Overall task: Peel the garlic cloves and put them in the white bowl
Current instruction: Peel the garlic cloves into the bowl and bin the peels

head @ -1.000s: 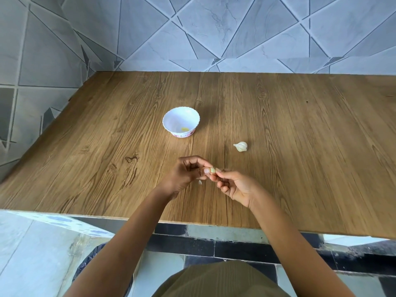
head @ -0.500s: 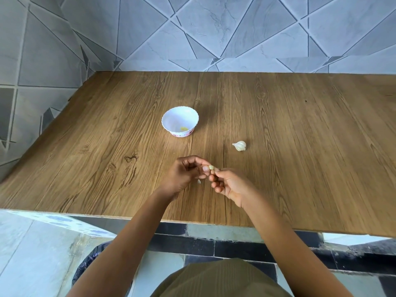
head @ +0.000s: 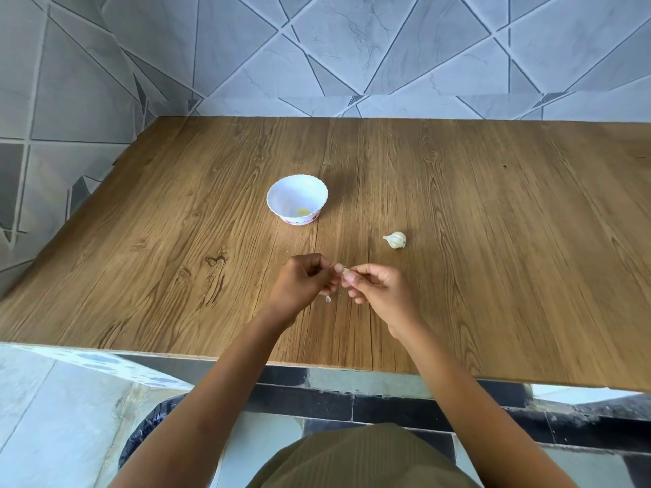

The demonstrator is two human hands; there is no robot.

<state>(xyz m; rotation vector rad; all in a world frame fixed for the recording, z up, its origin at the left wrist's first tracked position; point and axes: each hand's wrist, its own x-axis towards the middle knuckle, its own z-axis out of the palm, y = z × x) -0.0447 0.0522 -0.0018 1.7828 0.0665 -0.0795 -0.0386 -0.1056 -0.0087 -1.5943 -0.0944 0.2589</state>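
Both hands meet over the near middle of the wooden table [head: 493, 276]. My left hand [head: 303, 283] and my right hand [head: 380, 294] pinch a small garlic clove [head: 345, 271] between their fingertips; most of it is hidden by the fingers. A scrap of garlic skin [head: 328, 299] lies on the table just below my left hand. The white bowl [head: 281, 195] with a scalloped rim stands farther back, with a small yellowish bit [head: 303, 212] at its bottom. The rest of the garlic bulb [head: 396, 239] lies to the right of the bowl.
A tiled wall [head: 352, 54] runs behind and to the left of the table. Under the near table edge a bin with a dark bag [head: 148, 434] stands on the tiled floor by my left arm.
Both hands have shifted slightly while working on the clove and my right fingers have regripped it. The bowl and bulb have not moved.
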